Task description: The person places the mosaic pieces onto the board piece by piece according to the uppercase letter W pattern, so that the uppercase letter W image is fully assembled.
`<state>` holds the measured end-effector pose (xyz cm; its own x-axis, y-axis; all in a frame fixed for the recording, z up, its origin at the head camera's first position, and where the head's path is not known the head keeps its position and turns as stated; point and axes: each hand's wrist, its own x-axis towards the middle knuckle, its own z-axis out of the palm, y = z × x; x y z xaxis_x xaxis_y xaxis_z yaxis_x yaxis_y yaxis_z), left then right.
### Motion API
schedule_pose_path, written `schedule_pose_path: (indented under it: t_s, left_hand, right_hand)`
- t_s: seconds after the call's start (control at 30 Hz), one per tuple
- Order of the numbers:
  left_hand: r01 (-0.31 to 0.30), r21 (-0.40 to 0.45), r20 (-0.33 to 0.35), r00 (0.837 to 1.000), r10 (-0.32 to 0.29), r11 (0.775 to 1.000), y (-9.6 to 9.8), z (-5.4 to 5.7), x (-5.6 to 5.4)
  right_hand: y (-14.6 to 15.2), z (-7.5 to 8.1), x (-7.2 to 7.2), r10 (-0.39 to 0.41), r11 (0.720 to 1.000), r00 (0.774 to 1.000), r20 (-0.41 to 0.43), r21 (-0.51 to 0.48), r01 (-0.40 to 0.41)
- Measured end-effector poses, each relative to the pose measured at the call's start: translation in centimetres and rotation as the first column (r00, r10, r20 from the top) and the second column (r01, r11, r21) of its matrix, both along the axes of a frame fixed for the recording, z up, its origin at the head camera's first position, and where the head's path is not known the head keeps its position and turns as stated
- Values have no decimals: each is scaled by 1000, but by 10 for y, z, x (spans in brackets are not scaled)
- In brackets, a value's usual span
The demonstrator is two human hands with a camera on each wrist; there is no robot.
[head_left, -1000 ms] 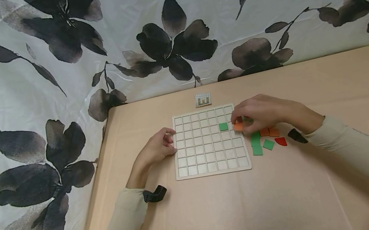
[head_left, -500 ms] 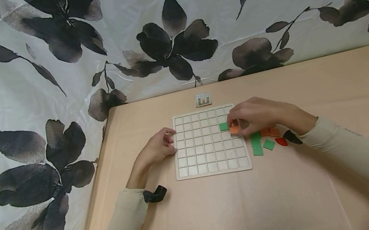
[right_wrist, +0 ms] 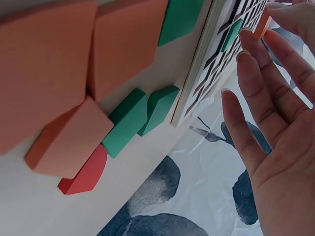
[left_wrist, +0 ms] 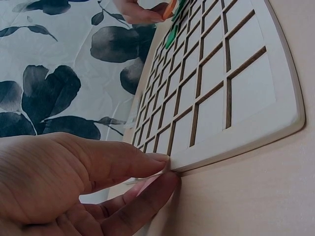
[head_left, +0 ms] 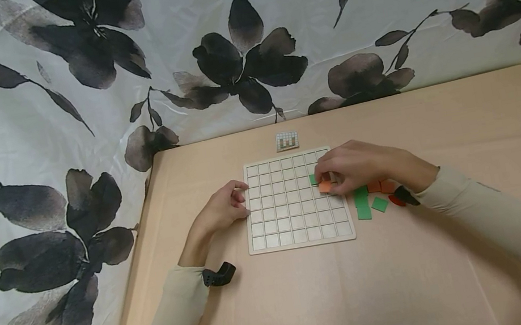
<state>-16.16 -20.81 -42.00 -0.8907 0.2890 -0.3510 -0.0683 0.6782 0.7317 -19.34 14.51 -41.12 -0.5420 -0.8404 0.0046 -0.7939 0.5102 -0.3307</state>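
Observation:
A white grid board (head_left: pixel 297 222) with dark grooves lies flat on the table. My left hand (head_left: pixel 219 208) is at its left edge; in the left wrist view thumb and forefinger pinch the rim. Over the board's right columns, my right hand (head_left: pixel 356 162) holds an orange tile (head_left: pixel 325 187) between thumb and forefinger. That tile (right_wrist: pixel 263 25) stands edge-on in the right wrist view, the other fingers spread apart from it. One green tile (head_left: pixel 312 179) sits in a cell just to its left, partly covered by the right fingertips.
Right of the board lie loose pieces: green tiles (head_left: pixel 362 203), orange tiles (head_left: pixel 387 187) and a red piece with a curved edge (head_left: pixel 395 201), partly under the right wrist. A small grid-patterned card (head_left: pixel 286 141) is beyond the board. Floral cloth (head_left: pixel 224 71) hangs behind the table.
The right hand has carried the orange tile left and slightly nearer, from the board's right edge to inside the grid, beside the green tile. My left hand has stayed put.

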Motion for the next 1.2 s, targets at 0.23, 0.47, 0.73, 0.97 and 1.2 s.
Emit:
schedule_pose_path:
  t_s: [0.23, 0.47, 0.73, 0.97, 1.2]
  left_hand:
    - [2, 5, -2, 1000, -2, 1000, 0, 0, 0]
    - [4, 7, -3, 1000, -4, 1000, -1, 0, 0]
    - [9, 14, -3, 1000, -9, 1000, -1, -1, 0]
    - [5, 8, -7, 1000, -5, 1000, -1, -1, 0]
    - [14, 4, -14, 1000, -14, 1000, -1, -1, 0]
  right_hand:
    - [-5, -2, -1, 18, 1000, 1000, -17, -7, -18]
    - [-11, -3, 0, 23, 1000, 999, -28, 6, -23]
    - [-14, -4, 0, 40, 999, 997, -62, 35, -38]
    - [-14, -7, -2, 73, 997, 994, -87, 39, -70]
    - [-14, -8, -2, 77, 997, 993, -87, 35, -74]
